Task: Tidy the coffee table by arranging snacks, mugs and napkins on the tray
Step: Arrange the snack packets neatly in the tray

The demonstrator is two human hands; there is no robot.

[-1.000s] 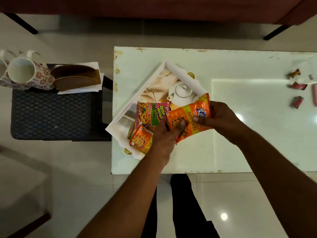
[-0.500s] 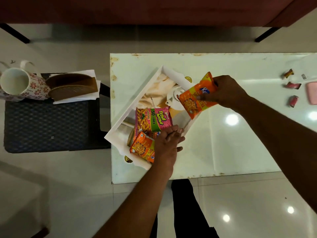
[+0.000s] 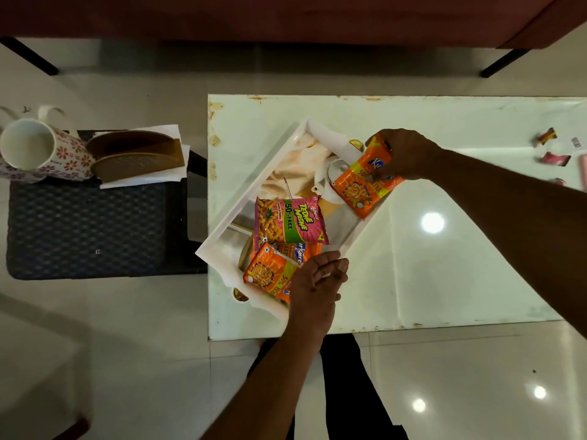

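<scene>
A white tray [image 3: 251, 198] with a teapot picture lies at an angle on the pale coffee table [image 3: 444, 265]. Inside it lie a pink snack packet [image 3: 290, 222] and an orange snack packet [image 3: 270, 274], with another orange one partly hidden under them. My left hand [image 3: 317, 281] rests flat on the near orange packet, fingers apart. My right hand [image 3: 403, 154] grips a further orange snack packet [image 3: 362, 188] by its top and holds it over the tray's right side.
A dark woven stool [image 3: 92, 223] left of the table carries flowered mugs [image 3: 41, 150] lying on their sides, a brown napkin holder [image 3: 136, 160] and white napkins [image 3: 143, 182]. Small wrapped sweets [image 3: 554, 158] lie at the table's far right. A dark red sofa [image 3: 286, 17] runs behind.
My right hand has carried the orange packet up and to the right, then lowered it over the tray's right side. My left hand let go of it and settled on the near packets.
</scene>
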